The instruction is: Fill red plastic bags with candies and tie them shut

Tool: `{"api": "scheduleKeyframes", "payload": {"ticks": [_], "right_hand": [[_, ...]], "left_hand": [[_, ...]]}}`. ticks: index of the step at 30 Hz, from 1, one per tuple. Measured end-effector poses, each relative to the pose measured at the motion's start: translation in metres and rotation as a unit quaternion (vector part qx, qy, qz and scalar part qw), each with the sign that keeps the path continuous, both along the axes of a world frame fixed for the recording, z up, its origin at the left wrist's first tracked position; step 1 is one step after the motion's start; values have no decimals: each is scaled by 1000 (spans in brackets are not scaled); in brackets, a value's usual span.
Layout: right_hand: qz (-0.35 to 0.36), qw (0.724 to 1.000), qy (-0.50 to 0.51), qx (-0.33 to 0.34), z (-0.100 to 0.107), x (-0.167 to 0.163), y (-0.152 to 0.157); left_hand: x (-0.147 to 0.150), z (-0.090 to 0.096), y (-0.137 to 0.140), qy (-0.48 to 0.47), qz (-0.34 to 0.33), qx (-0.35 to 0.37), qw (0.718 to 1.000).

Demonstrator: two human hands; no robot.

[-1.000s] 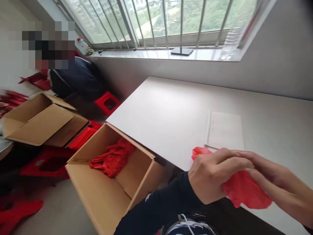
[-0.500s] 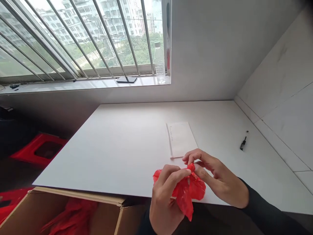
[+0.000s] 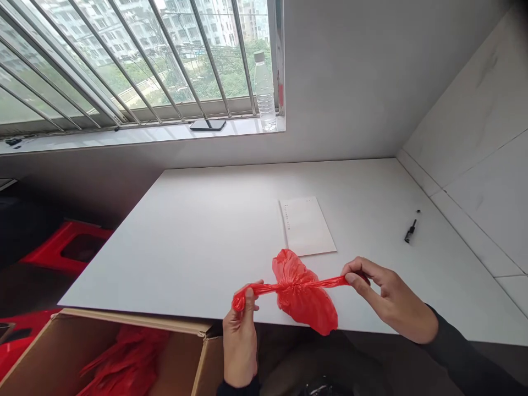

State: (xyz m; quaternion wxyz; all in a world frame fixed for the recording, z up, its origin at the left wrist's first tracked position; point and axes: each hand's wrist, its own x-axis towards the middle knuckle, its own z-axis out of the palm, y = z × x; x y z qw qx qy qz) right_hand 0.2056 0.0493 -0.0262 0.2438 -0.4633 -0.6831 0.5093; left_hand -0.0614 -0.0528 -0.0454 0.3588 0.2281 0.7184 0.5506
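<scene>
A red plastic bag (image 3: 307,300) is stretched sideways between my two hands, over the near edge of the white table. Its middle is gathered tight, with puffed lobes above and below. My left hand (image 3: 242,330) is closed on one twisted end, which bunches up beside the thumb. Between thumb and fingers, my right hand (image 3: 383,294) pinches the other twisted end. Behind the bag a white booklet (image 3: 311,225) lies flat on the table (image 3: 198,236).
An open cardboard box (image 3: 181,360) with red plastic bags (image 3: 127,360) in it stands at the lower left. A small black-capped bottle (image 3: 410,231) lies on the right of the table. A water bottle (image 3: 264,93) and a phone (image 3: 208,125) are on the windowsill. Red stools (image 3: 37,250) stand left.
My hands have moved apart from the bunched bag, left hand to the left and right hand slightly right. The bag's ends are now pulled out straight and its middle is drawn tight.
</scene>
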Motion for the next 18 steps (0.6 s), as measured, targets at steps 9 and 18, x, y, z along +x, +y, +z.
{"api": "scheduleKeyframes", "payload": {"ticks": [9,18], "right_hand": [[53,987,125,-84,-6,-40,-17],[46,991,84,-93,-38,-33,-41]], "left_hand": [[42,2,29,-158,-3,30,987],[1,-19,15,-144,50,35,988]]}}
